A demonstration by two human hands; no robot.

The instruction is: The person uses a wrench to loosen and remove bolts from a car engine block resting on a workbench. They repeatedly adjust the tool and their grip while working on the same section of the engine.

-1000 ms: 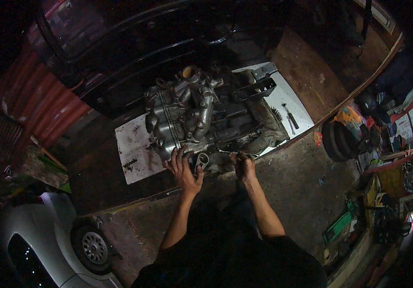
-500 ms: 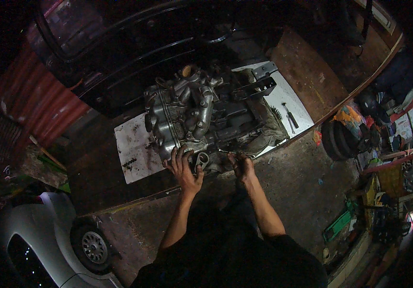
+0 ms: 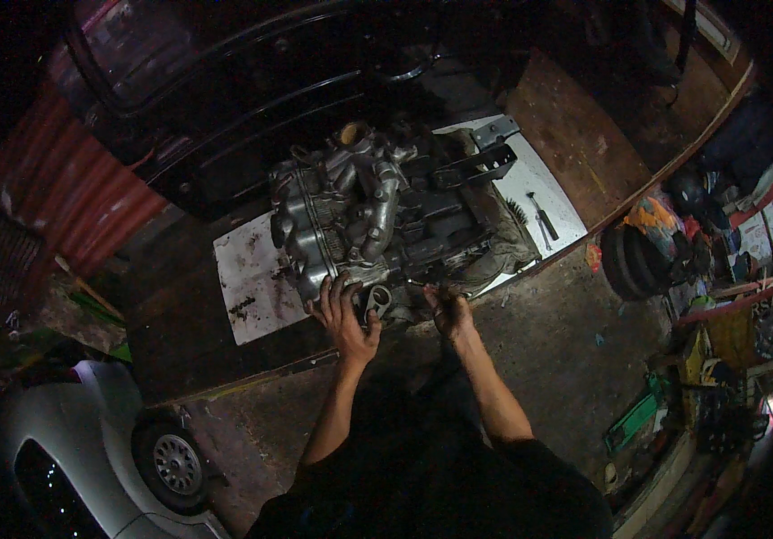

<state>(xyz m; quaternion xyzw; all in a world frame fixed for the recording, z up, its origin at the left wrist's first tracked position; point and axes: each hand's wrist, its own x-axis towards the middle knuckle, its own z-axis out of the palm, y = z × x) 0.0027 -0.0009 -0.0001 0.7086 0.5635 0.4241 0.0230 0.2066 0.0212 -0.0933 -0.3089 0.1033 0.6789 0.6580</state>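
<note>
A greasy metal engine (image 3: 382, 211) lies on a white board (image 3: 241, 260) on the bench. My left hand (image 3: 347, 319) has its fingers spread on the engine's lower left part, beside a round metal housing with an opening (image 3: 377, 303). My right hand (image 3: 448, 313) is at the engine's lower front edge, fingers curled at a thin metal tool (image 3: 418, 282), which looks like a wrench; the exact grip is dark and partly hidden. A grimy cloth (image 3: 508, 247) lies to the right, with a wire brush (image 3: 517, 210) and a dark-handled tool (image 3: 544, 222) beyond it.
Dark vehicle panels (image 3: 252, 90) stand behind the bench, red corrugated metal (image 3: 67, 184) at left. A silver car (image 3: 90, 458) is at lower left. Brown boards (image 3: 575, 135) extend to the right; tires (image 3: 629, 265), green items (image 3: 634, 418) and clutter line the right side.
My right hand has turned and shifted slightly leftward, its fingers moving at the thin tool. My left hand and the engine stay in the same position.
</note>
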